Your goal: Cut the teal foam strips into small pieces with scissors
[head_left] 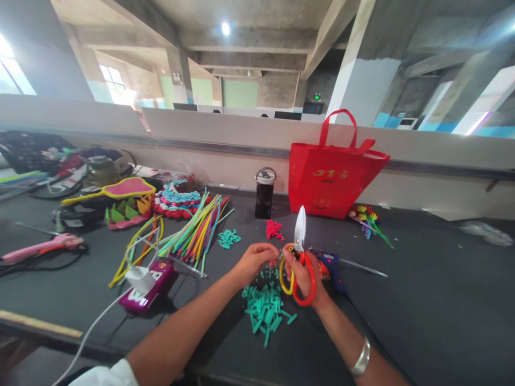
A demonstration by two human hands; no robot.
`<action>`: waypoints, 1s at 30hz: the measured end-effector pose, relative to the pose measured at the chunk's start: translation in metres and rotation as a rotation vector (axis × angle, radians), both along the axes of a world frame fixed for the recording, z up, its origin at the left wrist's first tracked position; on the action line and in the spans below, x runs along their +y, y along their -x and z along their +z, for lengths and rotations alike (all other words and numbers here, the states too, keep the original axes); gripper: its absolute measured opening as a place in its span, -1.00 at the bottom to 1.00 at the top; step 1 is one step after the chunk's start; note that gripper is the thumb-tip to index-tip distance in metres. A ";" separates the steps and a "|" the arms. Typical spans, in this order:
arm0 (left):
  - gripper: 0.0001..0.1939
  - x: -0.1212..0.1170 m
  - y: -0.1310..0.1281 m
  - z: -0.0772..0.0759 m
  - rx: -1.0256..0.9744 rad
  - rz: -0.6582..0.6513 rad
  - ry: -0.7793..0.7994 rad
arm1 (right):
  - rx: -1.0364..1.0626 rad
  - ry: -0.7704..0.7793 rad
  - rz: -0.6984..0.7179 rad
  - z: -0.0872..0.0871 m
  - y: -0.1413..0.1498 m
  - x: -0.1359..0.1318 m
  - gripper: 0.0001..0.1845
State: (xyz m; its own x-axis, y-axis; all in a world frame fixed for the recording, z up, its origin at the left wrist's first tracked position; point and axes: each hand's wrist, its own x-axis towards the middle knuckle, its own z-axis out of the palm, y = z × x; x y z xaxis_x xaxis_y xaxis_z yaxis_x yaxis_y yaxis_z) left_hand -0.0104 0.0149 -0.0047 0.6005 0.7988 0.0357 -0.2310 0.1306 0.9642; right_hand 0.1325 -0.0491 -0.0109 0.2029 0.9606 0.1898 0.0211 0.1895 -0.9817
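Note:
My right hand (308, 276) holds scissors (300, 230) with one red and one yellow handle loop. Their blades point up and away from me and look closed. Close beside it, my left hand (257, 260) has its fingers curled together in a pinch; whatever is between the fingertips is too small to make out. Below both hands lies a loose pile of short green strips (265, 308). Farther back are a small heap of teal pieces (229, 238) and a small heap of pinkish-red pieces (274, 229).
A blue glue gun (332, 262) lies right of my right hand. Behind stand a black bottle (264, 198) and a red bag (330, 177). Colourful pipe-cleaner-like sticks (201, 225), a purple power strip (148, 287) with a white plug, and a pink tool (44, 246) lie on the left.

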 end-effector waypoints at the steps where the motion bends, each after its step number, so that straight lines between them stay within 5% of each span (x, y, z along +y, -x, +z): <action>1: -0.82 0.000 0.000 -0.001 -0.033 -0.037 0.081 | -0.005 -0.003 0.014 0.001 -0.001 0.000 -0.64; 7: -0.87 0.000 0.002 -0.001 -0.127 -0.170 0.243 | -0.067 -0.006 0.057 0.007 0.000 -0.003 -0.64; 15: -0.84 0.002 0.002 0.003 -0.183 -0.031 0.303 | -0.065 -0.034 -0.078 0.003 0.004 0.002 -0.61; 22: -0.78 0.008 0.002 0.003 -0.292 0.164 0.280 | -0.671 -0.202 -0.237 -0.007 -0.005 0.010 -0.72; 30: -0.76 0.006 0.002 0.008 -0.266 0.243 0.085 | -0.928 -0.069 -0.247 -0.010 -0.002 0.009 -0.63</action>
